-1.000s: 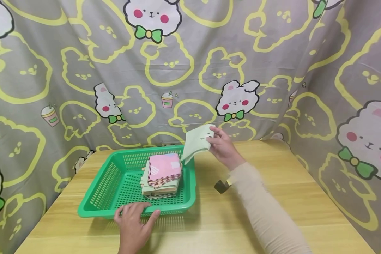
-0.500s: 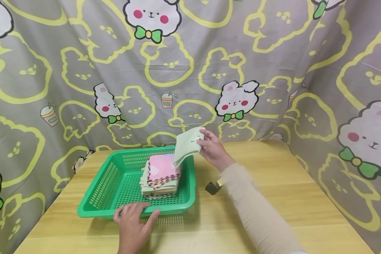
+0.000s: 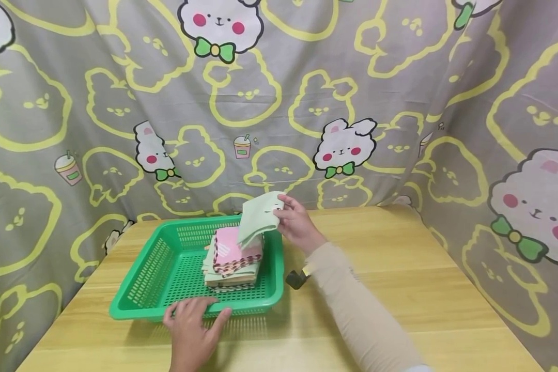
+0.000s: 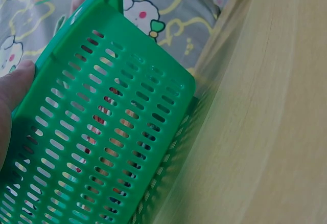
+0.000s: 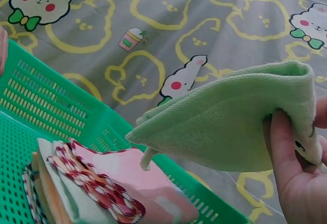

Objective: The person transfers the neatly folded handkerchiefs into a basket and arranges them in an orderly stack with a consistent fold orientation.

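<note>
A folded pale green towel (image 3: 259, 217) is pinched at its right edge by my right hand (image 3: 299, 222), fingers and thumb on either side of it. The towel hangs above the right part of a green plastic basket (image 3: 141, 312). Below it, inside the basket, a stack of folded towels has a pink towel (image 3: 225, 247) with a red-and-white braided edge on top. In the right wrist view, the green towel (image 5: 219, 127) is apart from the pink one. My left hand (image 3: 192, 328) grips the basket's front rim, its thumb (image 4: 19, 83) showing at the rim in the left wrist view.
The basket stands on a wooden table (image 3: 400, 289). A small black object (image 3: 296, 279) with a yellow part lies to its right, partly behind the right sleeve (image 3: 349, 305). A patterned grey curtain (image 3: 279, 103) hangs behind the table and along its sides.
My right hand has carried the green towel left and slightly down, from beside the basket's right rim to above the stack. The left hand stays on the front rim.
</note>
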The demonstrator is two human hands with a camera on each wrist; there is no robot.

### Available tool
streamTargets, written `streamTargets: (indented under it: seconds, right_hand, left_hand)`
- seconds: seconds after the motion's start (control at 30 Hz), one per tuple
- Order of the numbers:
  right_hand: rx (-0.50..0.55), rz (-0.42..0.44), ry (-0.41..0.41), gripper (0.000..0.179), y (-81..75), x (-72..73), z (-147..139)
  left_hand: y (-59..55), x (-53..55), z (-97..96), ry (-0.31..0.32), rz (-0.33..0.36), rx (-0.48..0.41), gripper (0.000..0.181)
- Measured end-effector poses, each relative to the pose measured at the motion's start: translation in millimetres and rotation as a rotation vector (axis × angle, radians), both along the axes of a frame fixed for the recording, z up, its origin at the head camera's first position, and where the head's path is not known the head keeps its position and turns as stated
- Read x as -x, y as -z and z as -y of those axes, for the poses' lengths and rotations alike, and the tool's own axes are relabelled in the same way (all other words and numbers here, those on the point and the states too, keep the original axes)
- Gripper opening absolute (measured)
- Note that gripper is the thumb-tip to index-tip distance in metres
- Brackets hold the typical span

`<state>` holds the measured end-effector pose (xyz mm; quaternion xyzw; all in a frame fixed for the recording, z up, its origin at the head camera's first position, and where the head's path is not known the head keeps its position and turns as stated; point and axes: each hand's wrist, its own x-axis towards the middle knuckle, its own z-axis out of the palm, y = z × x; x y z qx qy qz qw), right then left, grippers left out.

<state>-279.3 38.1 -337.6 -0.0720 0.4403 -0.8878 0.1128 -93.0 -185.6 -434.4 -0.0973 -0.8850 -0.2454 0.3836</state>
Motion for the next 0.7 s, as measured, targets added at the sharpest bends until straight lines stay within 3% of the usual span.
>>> streamTargets:
  seconds: [0.4,0.7]
  right_hand:
    - [0.075,0.008,-0.036,0.047,7.8,0.0,31]
    - [0.064,0.045,-0.038,0.049,11.2,-5.0,48]
  left_hand:
    - [0.5,0.9,0.4,-0.005,0.006,-0.005,0.034]
    - [-0.1,0.4,-0.2,0.000,0.001,-0.015,0.031]
